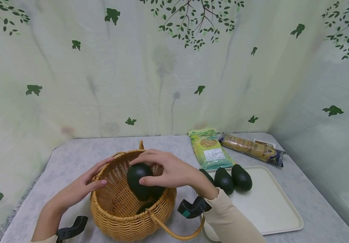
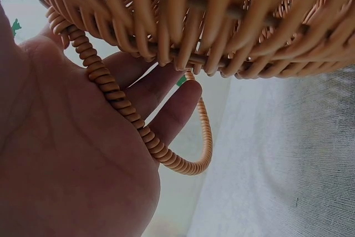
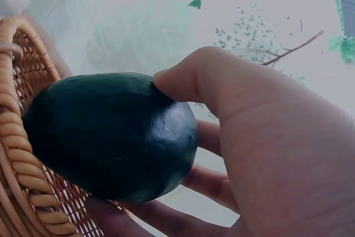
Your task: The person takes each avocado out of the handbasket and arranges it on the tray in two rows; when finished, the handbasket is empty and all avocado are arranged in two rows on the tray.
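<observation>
My right hand [image 1: 169, 168] grips a dark green avocado [image 3: 111, 137] by its rounded end, thumb on one side and fingers on the other. Its narrower end points down into the wicker basket [image 1: 132, 221]. Under it, more dark green avocado [image 1: 145, 206] shows inside, partly hidden by the held one. At the basket's left rim rests my left hand [image 1: 81, 185], fingers fairly straight and thumb over the edge. The left wrist view has a coiled wicker handle [image 2: 111, 90] running across that palm, and the fingers [image 2: 175, 109] beside the basket's outer weave.
Right of the basket lies a white tray [image 1: 271, 206] with several avocados [image 1: 241, 178] at its far left corner. Behind it are a green-yellow food bag [image 1: 209, 146] and a long golden packet [image 1: 250, 147]. Another basket handle [image 1: 186, 237] hangs out toward the tray.
</observation>
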### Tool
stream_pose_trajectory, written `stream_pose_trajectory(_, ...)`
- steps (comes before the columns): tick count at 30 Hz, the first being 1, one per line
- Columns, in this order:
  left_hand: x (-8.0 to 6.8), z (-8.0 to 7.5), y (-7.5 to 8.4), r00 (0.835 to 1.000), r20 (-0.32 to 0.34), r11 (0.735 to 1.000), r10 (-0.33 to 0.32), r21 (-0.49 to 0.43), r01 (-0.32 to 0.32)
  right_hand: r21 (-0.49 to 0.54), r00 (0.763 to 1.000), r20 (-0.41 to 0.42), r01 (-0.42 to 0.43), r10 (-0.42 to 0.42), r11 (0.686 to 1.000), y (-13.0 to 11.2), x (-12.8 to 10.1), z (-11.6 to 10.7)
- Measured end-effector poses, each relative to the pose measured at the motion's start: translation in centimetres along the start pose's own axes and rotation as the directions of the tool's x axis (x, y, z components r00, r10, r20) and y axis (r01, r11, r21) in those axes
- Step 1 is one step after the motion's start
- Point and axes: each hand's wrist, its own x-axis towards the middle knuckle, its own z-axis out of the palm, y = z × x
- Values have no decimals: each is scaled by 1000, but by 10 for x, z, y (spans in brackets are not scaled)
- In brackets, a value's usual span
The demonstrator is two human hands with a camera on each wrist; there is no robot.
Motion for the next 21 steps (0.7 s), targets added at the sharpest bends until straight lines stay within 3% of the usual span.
stream_pose_trajectory(11, 0, 0, 0, 1000, -2, 1000, 0, -2, 0, 229, 994, -70, -61, 78, 972, -2, -25, -1)
stream_pose_trajectory(21, 0, 0, -2, 1000, -3, 999, 5, 41, -5, 282, 982, -158, -55, 103, 958, -6, -47, -8)
